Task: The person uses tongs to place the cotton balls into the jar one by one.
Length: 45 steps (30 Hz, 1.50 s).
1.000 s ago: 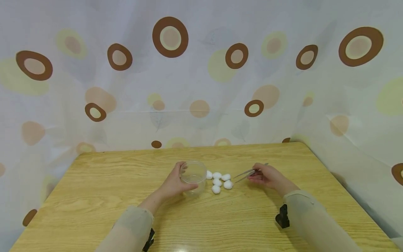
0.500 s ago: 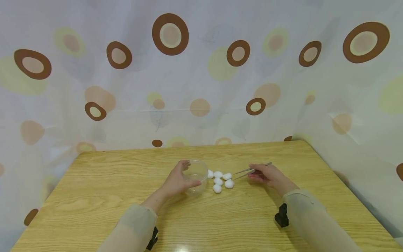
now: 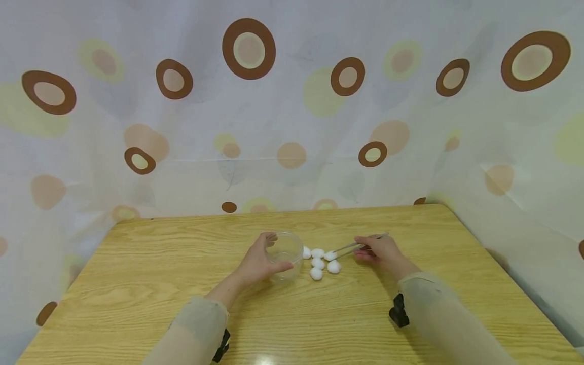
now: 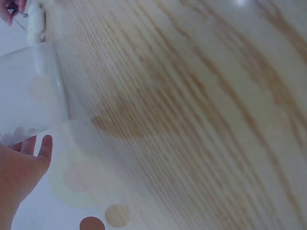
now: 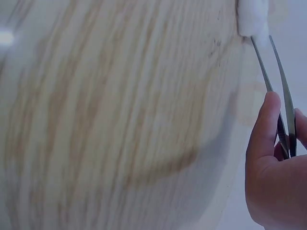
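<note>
My left hand (image 3: pixel 260 261) grips a clear round plastic container (image 3: pixel 286 276) from its left side, thumb across the front. Its mouth faces up, and nothing shows inside it. Just right of the container lie several white cotton balls (image 3: pixel 316 274) in a loose cluster. My right hand (image 3: pixel 380 253) holds metal tweezers (image 3: pixel 353 247) between thumb and fingers. The tweezers' tips are spread and reach the upper right cotton ball (image 3: pixel 330 256), one arm on either side of it. In the right wrist view the tweezers (image 5: pixel 286 91) point up toward white cotton (image 5: pixel 253 17).
The wooden table (image 3: pixel 292 324) runs under both hands. A pale curtain (image 3: pixel 292 101) with brown and beige spots hangs behind the table and along its sides. Dark wrist mounts (image 3: pixel 399 311) sit under both sleeves.
My right hand has moved left, bringing the tweezers' tips from beside the cotton balls to the upper right one. The left hand and container shifted slightly right, then stayed nearly still.
</note>
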Tool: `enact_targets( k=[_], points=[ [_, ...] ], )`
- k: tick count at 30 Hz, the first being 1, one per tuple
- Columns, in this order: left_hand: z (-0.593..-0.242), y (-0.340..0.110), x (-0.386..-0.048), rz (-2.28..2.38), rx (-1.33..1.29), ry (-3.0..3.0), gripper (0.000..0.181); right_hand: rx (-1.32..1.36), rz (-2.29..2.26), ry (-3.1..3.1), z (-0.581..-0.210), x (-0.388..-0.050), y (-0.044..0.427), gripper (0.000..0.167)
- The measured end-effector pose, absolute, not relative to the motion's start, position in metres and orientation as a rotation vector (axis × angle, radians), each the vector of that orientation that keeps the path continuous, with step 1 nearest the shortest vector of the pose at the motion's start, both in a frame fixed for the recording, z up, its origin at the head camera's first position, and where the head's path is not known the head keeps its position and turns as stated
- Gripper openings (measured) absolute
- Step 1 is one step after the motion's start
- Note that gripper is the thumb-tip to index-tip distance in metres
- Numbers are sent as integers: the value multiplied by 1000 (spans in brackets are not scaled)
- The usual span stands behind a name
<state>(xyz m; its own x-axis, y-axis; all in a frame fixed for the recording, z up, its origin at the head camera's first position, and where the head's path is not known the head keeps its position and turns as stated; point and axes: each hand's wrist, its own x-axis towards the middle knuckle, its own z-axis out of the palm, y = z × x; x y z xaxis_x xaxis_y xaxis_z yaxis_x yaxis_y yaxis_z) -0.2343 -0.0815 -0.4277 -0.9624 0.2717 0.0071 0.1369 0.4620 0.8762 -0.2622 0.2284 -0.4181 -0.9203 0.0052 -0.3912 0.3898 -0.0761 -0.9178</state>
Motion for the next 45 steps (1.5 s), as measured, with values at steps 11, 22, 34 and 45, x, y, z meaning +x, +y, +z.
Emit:
enact_targets(
  k=[11,22,34,45],
  points=[
    [-425,-80,-235,1521,364,2578,90,570,-2130,2004,-420,-266,219,17],
    [-426,-80,-236,1513,391,2570,90,542,-2176,2003,-416,-264,224,14],
    [-428,-81,-235,1529,350,2548,86,505,-2277,1864,-403,-259,233,13],
    [-430,-85,-233,1601,370,2456,87,413,-2315,1784,-383,-256,222,4]
  ],
)
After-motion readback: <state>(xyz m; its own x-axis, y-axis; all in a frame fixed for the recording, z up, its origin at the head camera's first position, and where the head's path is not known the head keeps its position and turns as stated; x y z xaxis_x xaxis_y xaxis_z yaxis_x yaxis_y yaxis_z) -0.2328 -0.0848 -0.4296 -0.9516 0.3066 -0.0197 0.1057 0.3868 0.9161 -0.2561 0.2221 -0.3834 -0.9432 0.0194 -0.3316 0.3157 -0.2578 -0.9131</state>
